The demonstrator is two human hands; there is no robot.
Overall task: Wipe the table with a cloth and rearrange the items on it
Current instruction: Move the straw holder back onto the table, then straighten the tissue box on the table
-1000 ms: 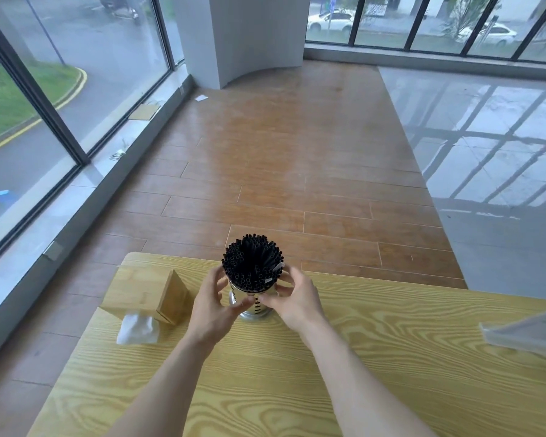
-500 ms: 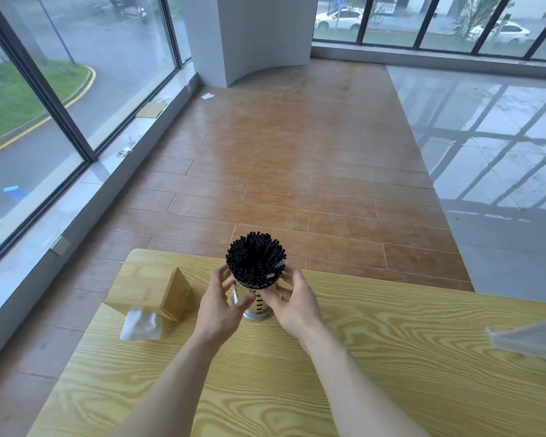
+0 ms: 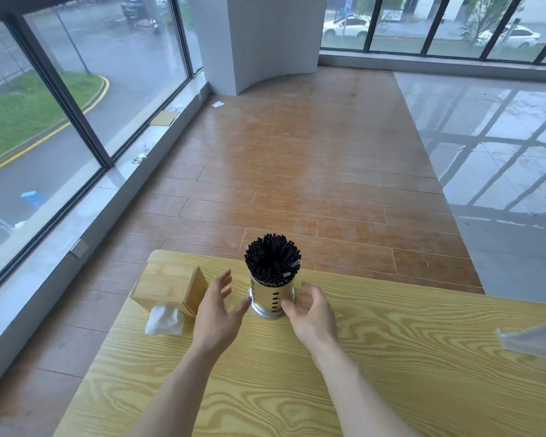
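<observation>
A perforated metal holder [image 3: 271,299] packed with black straws [image 3: 272,259] stands upright near the far edge of the yellow wooden table [image 3: 391,373]. My left hand [image 3: 216,313] is just left of the holder, fingers spread, holding nothing. On the holder's right side my right hand [image 3: 312,313] is also open, slightly blurred, fingertips close to its base. A wooden tissue box [image 3: 171,288] lies at the table's far left corner with a white tissue [image 3: 164,321] sticking out toward me. No cloth is in view.
A clear plastic stand [image 3: 533,340] pokes in at the table's right edge. Beyond the table's far edge lies wooden floor [image 3: 297,168], with tall windows [image 3: 60,105] along the left and a white pillar at the back.
Both hands have let go of the straw holder and drawn back and apart from it. The holder stays standing on the table.
</observation>
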